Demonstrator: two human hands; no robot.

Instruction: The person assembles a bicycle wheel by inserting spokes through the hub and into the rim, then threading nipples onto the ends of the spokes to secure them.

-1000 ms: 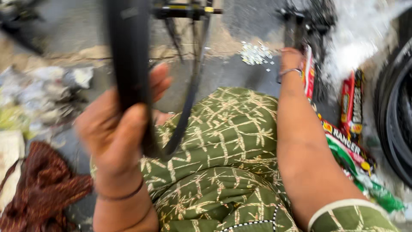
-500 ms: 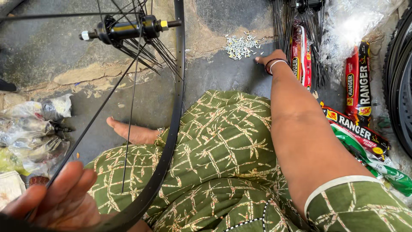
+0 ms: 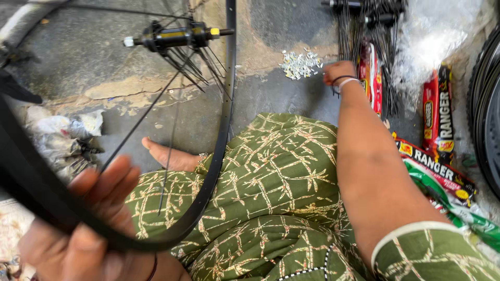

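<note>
Black wheel rim (image 3: 221, 156) arcing from near left up past centre, resting across a green-patterned lap (image 3: 281, 198). Hub (image 3: 172, 36) with a yellow band hanging inside the hoop at far left-centre, a handful of thin spokes (image 3: 200, 65) fanning from it, most not reaching the rim. Probably light but stiff along the hoop; likely floppy as a whole while so few spokes are laced, hub free to swing. Best taken by the rim edge itself, not by the spokes, which look thin enough to bend.

Left hand (image 3: 78, 229) at near left, fingers curled round the rim's lower arc, thumb over the top, gripping it. Right hand (image 3: 337, 73) stretched far out, touching or just beside a small heap of silvery nipples (image 3: 301, 63) on the concrete floor (image 3: 83, 57); fingers bent downward, whether pinching anything cannot be told from here.

Bare foot (image 3: 169, 156) tucked near the lap, behind the rim. Bundle of loose black spokes (image 3: 364, 41) standing at far right of the heap. Red packets (image 3: 435, 112) lying along the right side, clear plastic wrap (image 3: 432, 36) beyond them, dark tyre (image 3: 484, 114) at the right edge. Crumpled plastic bags (image 3: 65, 138) at left.
</note>
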